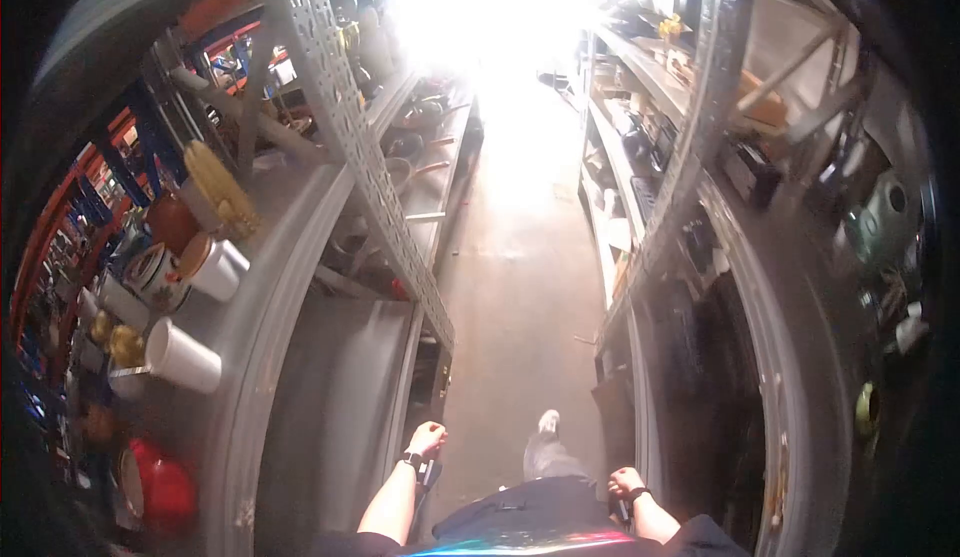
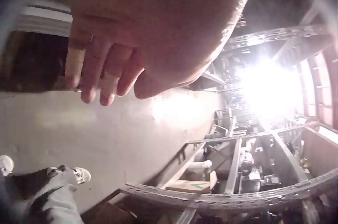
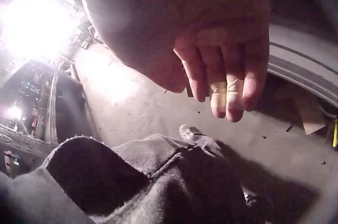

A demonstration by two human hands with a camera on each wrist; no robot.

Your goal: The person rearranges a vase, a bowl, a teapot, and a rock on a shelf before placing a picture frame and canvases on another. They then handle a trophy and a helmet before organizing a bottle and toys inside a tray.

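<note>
My left hand (image 1: 428, 440) hangs at my side over the aisle, its fingers loosely bent around nothing. In the left wrist view, the same hand (image 2: 158, 29) shows a relaxed palm, with pale bands round some fingers (image 2: 75, 61). On the other side hangs my right hand (image 1: 627, 481), also holding nothing. The right wrist view shows its palm (image 3: 195, 18) above the floor, with slack fingers and pale tape on two of them. Nearest to the left hand is the grey shelf (image 1: 345, 387); the right hand is beside the right-hand rack's post (image 1: 641, 387).
Metal racks line both sides of a concrete aisle (image 1: 510, 287) that runs towards a glaring light. On the left shelf stand a white pot (image 1: 184, 355), a red pot (image 1: 163, 484) and pans (image 1: 400, 172). A green jug-like vessel (image 1: 885, 202) is at right. My shoe (image 1: 548, 421) is on the aisle.
</note>
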